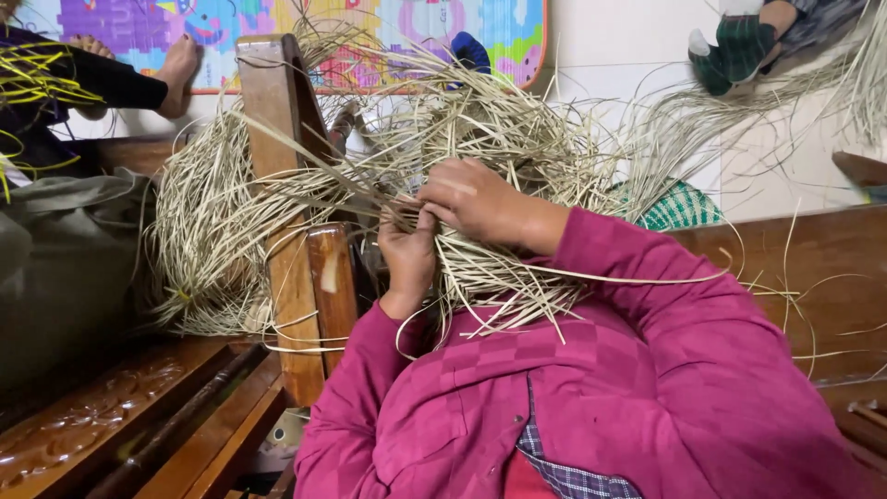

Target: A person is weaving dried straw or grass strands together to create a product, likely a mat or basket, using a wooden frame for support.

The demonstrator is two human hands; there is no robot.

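We pinch the straw strands [517, 277] tight: left hand [407, 254] closed below, right hand [476, 199] closed just above, keeping tension even beside the wooden post [286, 185].

Both hands sit in the middle of a tangled heap of straw strips [499, 139], the left hand [407, 259] just below and left of the right hand [473, 199], touching it. Left of them an upright wooden post [286, 222] rises through the strips. Behind the heap lies a play mat [370, 37], with 1 other person's feet [176, 69] at the far left.
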